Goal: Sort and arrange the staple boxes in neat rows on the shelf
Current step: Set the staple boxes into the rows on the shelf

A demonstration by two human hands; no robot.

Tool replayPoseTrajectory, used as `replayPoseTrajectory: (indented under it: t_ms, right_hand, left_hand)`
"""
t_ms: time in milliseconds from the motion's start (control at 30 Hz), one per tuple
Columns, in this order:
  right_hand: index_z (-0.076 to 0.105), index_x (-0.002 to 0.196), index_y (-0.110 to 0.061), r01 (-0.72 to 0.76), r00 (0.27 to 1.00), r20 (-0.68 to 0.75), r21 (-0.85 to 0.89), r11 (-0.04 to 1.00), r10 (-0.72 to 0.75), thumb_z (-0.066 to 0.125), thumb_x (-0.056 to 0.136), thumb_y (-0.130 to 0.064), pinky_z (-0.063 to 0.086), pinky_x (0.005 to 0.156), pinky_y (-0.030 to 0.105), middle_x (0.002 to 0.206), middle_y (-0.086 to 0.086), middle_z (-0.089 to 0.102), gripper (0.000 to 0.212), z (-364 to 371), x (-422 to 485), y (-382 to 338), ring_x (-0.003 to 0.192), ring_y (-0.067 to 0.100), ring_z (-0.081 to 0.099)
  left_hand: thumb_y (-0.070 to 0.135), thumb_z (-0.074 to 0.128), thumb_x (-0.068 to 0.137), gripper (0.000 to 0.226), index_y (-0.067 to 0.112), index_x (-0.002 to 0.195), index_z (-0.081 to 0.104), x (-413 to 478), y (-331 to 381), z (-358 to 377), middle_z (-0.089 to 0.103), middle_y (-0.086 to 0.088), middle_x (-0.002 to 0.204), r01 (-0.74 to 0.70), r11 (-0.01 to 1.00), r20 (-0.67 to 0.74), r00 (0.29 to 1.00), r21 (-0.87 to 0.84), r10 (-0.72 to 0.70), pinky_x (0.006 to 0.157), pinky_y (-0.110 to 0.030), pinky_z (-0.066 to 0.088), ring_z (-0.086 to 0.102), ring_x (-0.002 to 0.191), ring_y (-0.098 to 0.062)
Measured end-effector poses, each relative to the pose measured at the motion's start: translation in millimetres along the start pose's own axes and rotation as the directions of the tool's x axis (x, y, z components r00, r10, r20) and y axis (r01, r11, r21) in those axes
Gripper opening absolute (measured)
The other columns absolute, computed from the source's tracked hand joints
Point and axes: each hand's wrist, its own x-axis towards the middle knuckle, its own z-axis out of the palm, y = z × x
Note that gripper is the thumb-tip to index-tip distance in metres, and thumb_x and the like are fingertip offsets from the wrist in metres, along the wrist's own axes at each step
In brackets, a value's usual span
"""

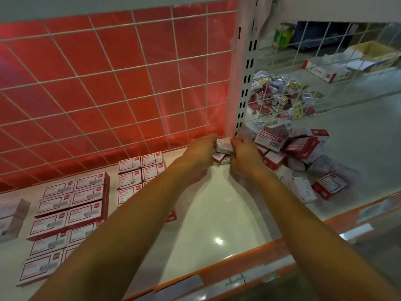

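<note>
Bare forearms (130,224) stretch over the white shelf (212,213); left hand (200,153) and right hand (245,155) curl fingers around one small staple box (224,145).

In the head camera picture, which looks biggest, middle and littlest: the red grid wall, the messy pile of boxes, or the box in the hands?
1. the red grid wall, biggest by far
2. the messy pile of boxes
3. the box held between the left hand and right hand, littlest
</note>
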Motion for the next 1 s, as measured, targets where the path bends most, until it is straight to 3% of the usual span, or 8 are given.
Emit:
replayPoseTrajectory:
  t_ms: [200,333,467,533,600,767,900,1000]
  right_hand:
    - [0.055,0.129,-0.012,-0.043,0.999,-0.022,0.055,0.998,0.044,0.061,0.085,-0.011,0.034,0.103,0.039,0.13,0.017,0.048,0.045,-3,-10,1,0.121,0.033,0.041]
    - [0.055,0.13,-0.016,-0.045,0.999,-0.002,0.115,0.992,0.045,0.069,0.08,-0.018,0.041,0.1,0.04,0.13,0.013,0.052,0.052,-12,-24,-10,0.118,0.03,0.048]
    - [0.057,0.128,-0.01,-0.01,0.999,-0.043,0.175,0.984,0.017,0.061,0.084,-0.002,0.043,0.092,0.033,0.125,0.012,0.059,0.045,-27,-38,-27,0.114,0.026,0.054]
    - [0.057,0.127,-0.01,0.01,0.998,-0.057,0.219,0.976,0.002,0.063,0.084,-0.002,0.043,0.086,0.028,0.124,0.01,0.061,0.044,-34,-45,-36,0.111,0.024,0.056]
    - [0.058,0.127,-0.013,0.033,0.998,-0.052,0.271,0.962,-0.019,0.064,0.086,-0.005,0.041,0.081,0.024,0.123,0.007,0.062,0.043,-38,-50,-45,0.104,0.018,0.058]
    - [0.057,0.13,-0.019,0.027,0.998,-0.068,0.406,0.913,0.001,0.065,0.087,-0.015,0.045,0.094,0.034,0.126,0.001,0.06,0.043,-40,-62,-68,0.105,0.016,0.057]
    - [0.056,0.13,-0.016,0.043,0.998,-0.06,0.484,0.874,-0.016,0.065,0.088,-0.016,0.042,0.088,0.024,0.126,-0.002,0.06,0.043,-37,-69,-90,0.1,0.009,0.055]
    - [0.055,0.131,-0.018,0.056,0.998,-0.033,0.502,0.863,-0.045,0.065,0.088,-0.017,0.044,0.091,0.027,0.126,-0.005,0.059,0.045,-31,-75,-105,0.102,0.009,0.055]
  left_hand:
    - [0.019,0.071,0.08,0.031,0.018,0.11,0.063,-14,-8,6,0.062,-0.006,0.11,0.045,0.994,-0.04,0.998,0.102,-0.041,0.074,-0.028,0.036,0.058,0.1,-0.027]
    - [0.022,0.073,0.079,0.036,0.018,0.114,0.064,-30,-11,2,0.063,-0.007,0.111,0.076,0.994,-0.088,0.994,0.079,-0.069,0.074,-0.027,0.038,0.057,0.099,-0.025]
    - [0.021,0.072,0.08,0.042,0.024,0.12,0.062,-49,-15,-14,0.064,-0.001,0.119,0.096,0.993,-0.16,0.983,0.063,-0.085,0.083,-0.03,0.043,0.057,0.107,-0.022]
    - [0.022,0.072,0.081,0.042,0.026,0.122,0.062,-59,-17,-24,0.064,0.002,0.121,0.12,0.992,-0.19,0.976,0.046,-0.109,0.088,-0.031,0.043,0.057,0.11,-0.02]
    - [0.023,0.072,0.082,0.038,0.027,0.118,0.064,-71,-22,-32,0.066,0.002,0.116,0.12,0.992,-0.214,0.97,0.022,-0.113,0.083,-0.029,0.041,0.058,0.104,-0.019]
    - [0.025,0.07,0.083,0.024,0.023,0.107,0.066,-101,-38,-46,0.067,0.0,0.105,0.12,0.992,-0.266,0.958,0.037,-0.106,0.072,-0.027,0.037,0.055,0.091,-0.017]
    - [0.028,0.072,0.082,0.037,0.023,0.117,0.064,-125,-54,-62,0.065,0.001,0.115,0.154,0.988,-0.28,0.949,0.016,-0.144,0.086,-0.031,0.046,0.057,0.102,-0.019]
    - [0.03,0.072,0.082,0.041,0.024,0.122,0.062,-142,-64,-73,0.064,0.005,0.12,0.169,0.985,-0.268,0.948,-0.04,-0.173,0.084,-0.027,0.042,0.056,0.105,-0.015]
